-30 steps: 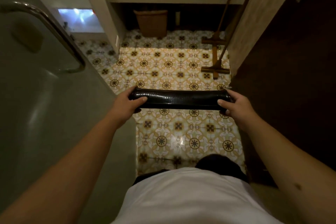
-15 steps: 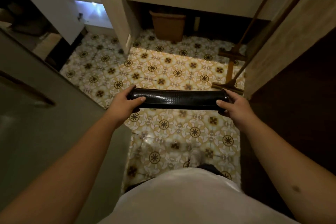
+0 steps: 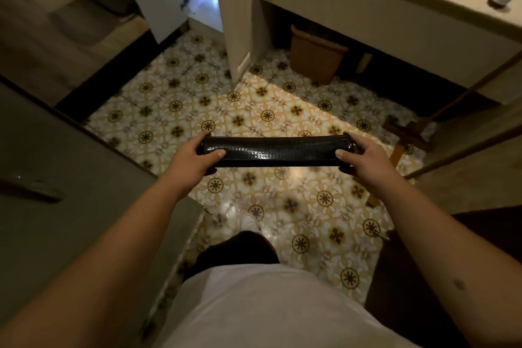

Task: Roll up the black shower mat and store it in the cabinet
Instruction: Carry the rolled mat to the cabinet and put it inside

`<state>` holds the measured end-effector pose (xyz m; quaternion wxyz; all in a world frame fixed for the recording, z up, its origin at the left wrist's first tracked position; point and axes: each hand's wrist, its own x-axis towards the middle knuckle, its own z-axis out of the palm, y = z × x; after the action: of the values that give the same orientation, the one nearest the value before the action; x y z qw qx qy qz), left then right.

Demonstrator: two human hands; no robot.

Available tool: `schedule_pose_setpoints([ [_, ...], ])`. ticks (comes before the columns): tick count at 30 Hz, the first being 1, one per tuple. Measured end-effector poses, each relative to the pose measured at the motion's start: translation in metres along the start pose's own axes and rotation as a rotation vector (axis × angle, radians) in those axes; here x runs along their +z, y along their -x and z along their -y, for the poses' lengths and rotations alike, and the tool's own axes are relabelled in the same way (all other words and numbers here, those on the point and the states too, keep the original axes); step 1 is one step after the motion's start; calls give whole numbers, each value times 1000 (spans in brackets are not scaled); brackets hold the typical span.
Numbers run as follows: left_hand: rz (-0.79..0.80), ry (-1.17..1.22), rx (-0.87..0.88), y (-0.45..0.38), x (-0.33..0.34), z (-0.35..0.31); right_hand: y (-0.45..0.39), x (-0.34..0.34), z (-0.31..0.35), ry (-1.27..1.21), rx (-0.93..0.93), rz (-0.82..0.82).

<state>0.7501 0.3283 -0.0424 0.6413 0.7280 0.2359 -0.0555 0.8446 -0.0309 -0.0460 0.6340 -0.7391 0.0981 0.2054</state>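
The left hand (image 3: 189,160) grips the left end of the rolled black shower mat (image 3: 278,150), thumb across its top and fingers curled underneath. The roll lies level between both hands, held above the patterned tile floor (image 3: 285,110). The right hand (image 3: 364,157) grips its right end likewise.

The person wears a white shirt (image 3: 271,311), plain and without print, which fills the bottom middle of the view. Both forearms are bare, so no sleeve reaches them. The left hand (image 3: 189,162) and the right hand (image 3: 364,162) carry no glove, ring or watch. One small dark mark (image 3: 459,284) sits on the right forearm. Below the shirt dark trousers (image 3: 240,251) show.
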Motion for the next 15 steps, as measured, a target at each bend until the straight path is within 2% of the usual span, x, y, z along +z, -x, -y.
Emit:
schedule_pose_setpoints([
  [9, -157, -10, -18, -76, -42, -26, -131, 64, 69, 101, -28, 163],
  [15, -310, 92, -87, -111, -62, -41, -209, 105, 116, 186, -46, 308],
])
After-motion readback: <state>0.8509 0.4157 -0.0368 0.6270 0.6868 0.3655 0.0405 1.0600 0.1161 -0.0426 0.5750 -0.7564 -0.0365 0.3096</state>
